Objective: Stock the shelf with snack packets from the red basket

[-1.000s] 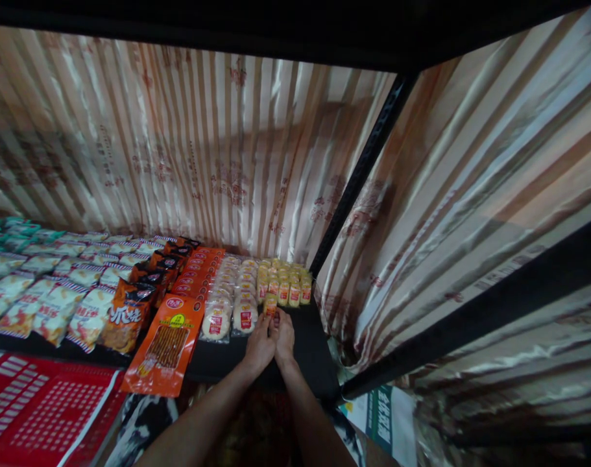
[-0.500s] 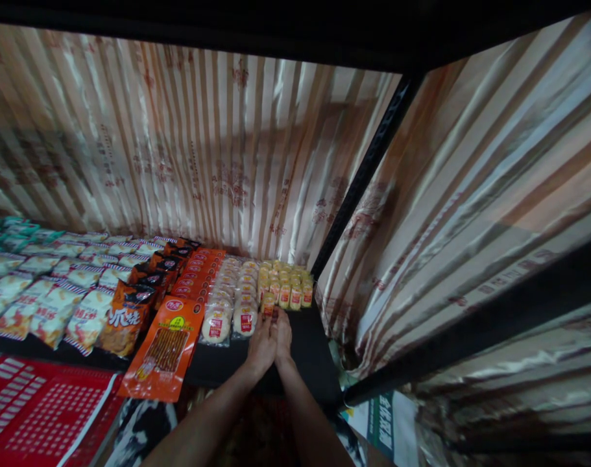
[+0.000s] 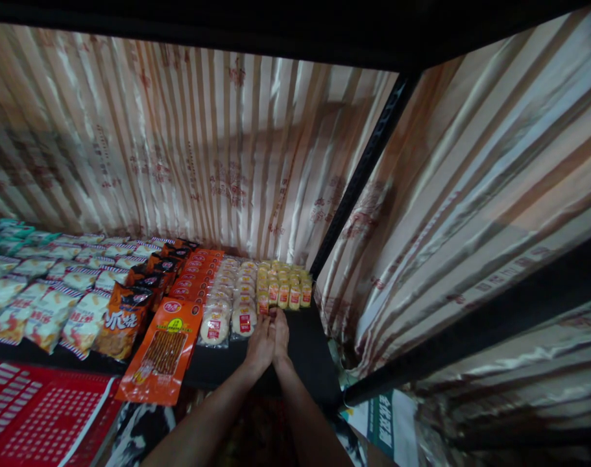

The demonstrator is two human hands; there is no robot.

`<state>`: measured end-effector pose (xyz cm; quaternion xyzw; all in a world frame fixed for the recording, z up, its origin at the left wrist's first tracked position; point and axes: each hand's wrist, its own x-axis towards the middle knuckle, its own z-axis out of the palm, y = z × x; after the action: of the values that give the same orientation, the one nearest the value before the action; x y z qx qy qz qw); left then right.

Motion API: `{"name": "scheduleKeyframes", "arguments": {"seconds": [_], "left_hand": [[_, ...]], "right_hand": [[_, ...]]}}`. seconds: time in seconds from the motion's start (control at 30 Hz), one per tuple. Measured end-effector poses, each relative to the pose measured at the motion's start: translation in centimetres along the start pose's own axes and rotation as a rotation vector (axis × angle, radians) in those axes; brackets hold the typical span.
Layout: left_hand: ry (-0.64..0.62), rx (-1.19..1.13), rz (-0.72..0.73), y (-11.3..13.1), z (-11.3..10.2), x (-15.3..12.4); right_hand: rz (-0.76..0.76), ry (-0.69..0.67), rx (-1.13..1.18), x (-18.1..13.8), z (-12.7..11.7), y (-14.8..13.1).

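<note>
Packs [image 3: 294, 297], small and yellow, stand in close rows at the shelf's [image 3: 311, 357] right end. Left hand [image 3: 259, 344] and right hand [image 3: 281, 336] meet before them, left fingertips at the leftmost front pack; whether they clamp it, I cannot tell. Rows look mostly formed, with bare shelf left in front and rightward, between white packs [image 3: 214, 328], the post [image 3: 362, 175] behind and the front edge under the forearms.

Yellow packets [image 3: 284, 296], red basket [image 3: 45, 379], striped curtain [image 3: 202, 130]
</note>
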<state>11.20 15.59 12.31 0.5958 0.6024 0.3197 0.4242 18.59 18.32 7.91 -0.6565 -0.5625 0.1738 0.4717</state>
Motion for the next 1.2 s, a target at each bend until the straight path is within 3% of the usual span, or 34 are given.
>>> {"name": "scheduleKeyframes", "arguments": {"seconds": [0.73,1.2], "left_hand": [[-0.048,0.094,0.025,-0.2,0.3,0.3],[0.019,0.114,0.085,-0.7,0.0,-2.3]], "right_hand": [[-0.018,0.006,0.018,-0.9,-0.2,0.2],[0.003,0.024,0.082,-3.8,-1.0,-0.9]]}}
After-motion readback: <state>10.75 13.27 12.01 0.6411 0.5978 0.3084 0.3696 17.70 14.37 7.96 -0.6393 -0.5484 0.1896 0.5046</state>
